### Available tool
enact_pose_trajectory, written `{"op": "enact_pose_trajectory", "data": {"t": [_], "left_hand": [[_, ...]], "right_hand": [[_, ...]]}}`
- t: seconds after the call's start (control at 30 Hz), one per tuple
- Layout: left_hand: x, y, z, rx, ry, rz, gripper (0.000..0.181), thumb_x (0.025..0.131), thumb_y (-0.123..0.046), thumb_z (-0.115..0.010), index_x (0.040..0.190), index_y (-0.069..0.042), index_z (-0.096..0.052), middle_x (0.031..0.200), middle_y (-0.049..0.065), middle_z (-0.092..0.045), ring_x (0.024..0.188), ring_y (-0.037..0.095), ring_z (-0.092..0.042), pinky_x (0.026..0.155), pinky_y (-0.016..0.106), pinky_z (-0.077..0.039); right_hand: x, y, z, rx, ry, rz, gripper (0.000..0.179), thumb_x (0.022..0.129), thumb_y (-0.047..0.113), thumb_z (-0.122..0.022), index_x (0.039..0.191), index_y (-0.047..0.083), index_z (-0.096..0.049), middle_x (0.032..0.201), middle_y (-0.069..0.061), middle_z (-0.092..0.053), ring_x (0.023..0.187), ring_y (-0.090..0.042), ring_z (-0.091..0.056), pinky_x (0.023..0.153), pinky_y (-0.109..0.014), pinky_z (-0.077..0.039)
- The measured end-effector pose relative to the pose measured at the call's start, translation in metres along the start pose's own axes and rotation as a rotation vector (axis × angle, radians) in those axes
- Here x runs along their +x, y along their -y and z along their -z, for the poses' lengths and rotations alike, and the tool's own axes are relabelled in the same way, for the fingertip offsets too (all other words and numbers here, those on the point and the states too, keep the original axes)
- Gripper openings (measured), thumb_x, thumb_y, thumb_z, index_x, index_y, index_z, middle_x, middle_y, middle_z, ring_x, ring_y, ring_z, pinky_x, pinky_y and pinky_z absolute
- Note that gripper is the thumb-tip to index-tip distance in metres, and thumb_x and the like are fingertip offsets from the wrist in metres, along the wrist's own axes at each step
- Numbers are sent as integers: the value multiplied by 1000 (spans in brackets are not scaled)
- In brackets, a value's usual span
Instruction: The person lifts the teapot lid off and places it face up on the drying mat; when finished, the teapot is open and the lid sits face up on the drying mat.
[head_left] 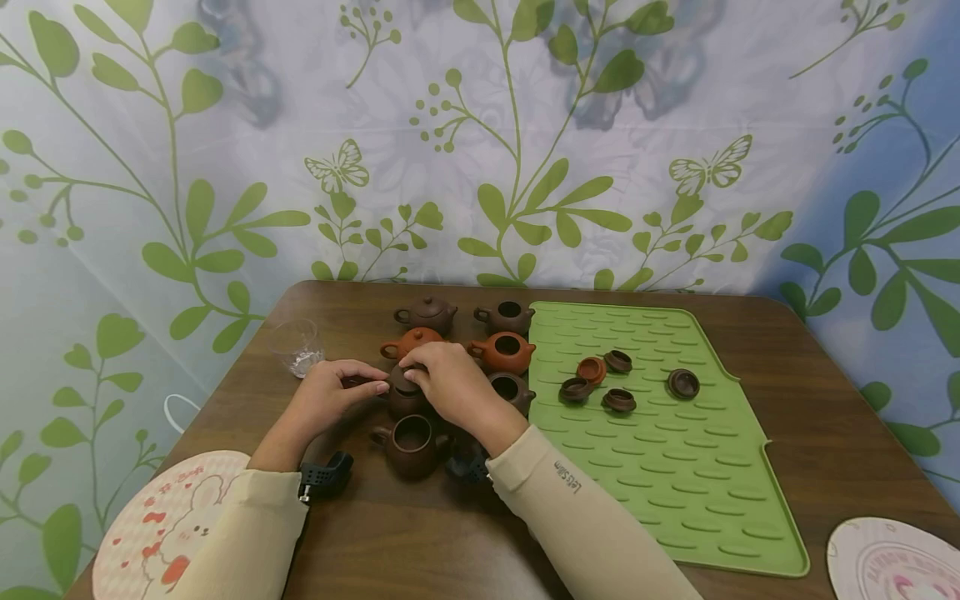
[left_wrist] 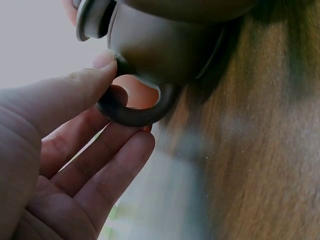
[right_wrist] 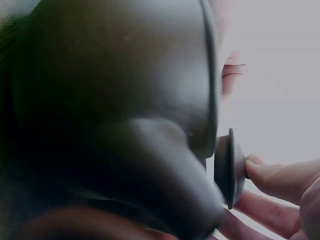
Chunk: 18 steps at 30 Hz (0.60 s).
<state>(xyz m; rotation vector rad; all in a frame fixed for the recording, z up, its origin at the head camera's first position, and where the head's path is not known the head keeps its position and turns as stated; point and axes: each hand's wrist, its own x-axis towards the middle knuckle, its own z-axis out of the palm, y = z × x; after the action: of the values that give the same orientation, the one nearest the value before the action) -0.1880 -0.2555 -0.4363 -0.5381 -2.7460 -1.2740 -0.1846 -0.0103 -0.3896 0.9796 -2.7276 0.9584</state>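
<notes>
My left hand (head_left: pixel 333 396) pinches the handle (left_wrist: pixel 137 116) of a dark brown teapot (head_left: pixel 407 404) between thumb and fingers. With my right hand (head_left: pixel 457 387) I pinch the knob of a small dark lid (right_wrist: pixel 230 170). In the wrist views the lid stands slightly apart from that teapot's rim. A lidless brown teapot (head_left: pixel 411 450) is just in front, its body large in the right wrist view. Behind the hands are a lidded orange teapot (head_left: pixel 414 340) and a lidded brown teapot (head_left: pixel 429 317).
On the right stand an open orange teapot (head_left: pixel 495 360) and two open dark ones, one partly hidden by my right hand. A green mat (head_left: pixel 705 475) bears several loose lids, including an orange lid (head_left: pixel 591 371). A clear glass (head_left: pixel 300 354) stands at left.
</notes>
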Motion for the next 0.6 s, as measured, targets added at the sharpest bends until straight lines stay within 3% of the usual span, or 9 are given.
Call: {"op": "enact_pose_trajectory", "data": {"t": [0.3, 0.6], "left_hand": [[0, 0, 1, -17, 3, 11, 16, 95, -25, -83, 109, -16, -84, 103, -3, -76, 91, 15, -72, 78, 32, -58], [1, 1, 1, -21, 12, -1, 17, 96, -25, -82, 109, -15, -84, 103, -3, -77, 91, 15, -72, 79, 33, -59]], "right_hand": [[-1, 1, 10, 81, -62, -1, 23, 104, 15, -69, 125, 9, -76, 122, -5, -73, 106, -17, -69, 87, -29, -56], [-3, 3, 17, 252, -29, -143, 25, 107, 20, -67, 130, 14, -75, 125, -2, -72, 81, -12, -62, 74, -33, -52]]}}
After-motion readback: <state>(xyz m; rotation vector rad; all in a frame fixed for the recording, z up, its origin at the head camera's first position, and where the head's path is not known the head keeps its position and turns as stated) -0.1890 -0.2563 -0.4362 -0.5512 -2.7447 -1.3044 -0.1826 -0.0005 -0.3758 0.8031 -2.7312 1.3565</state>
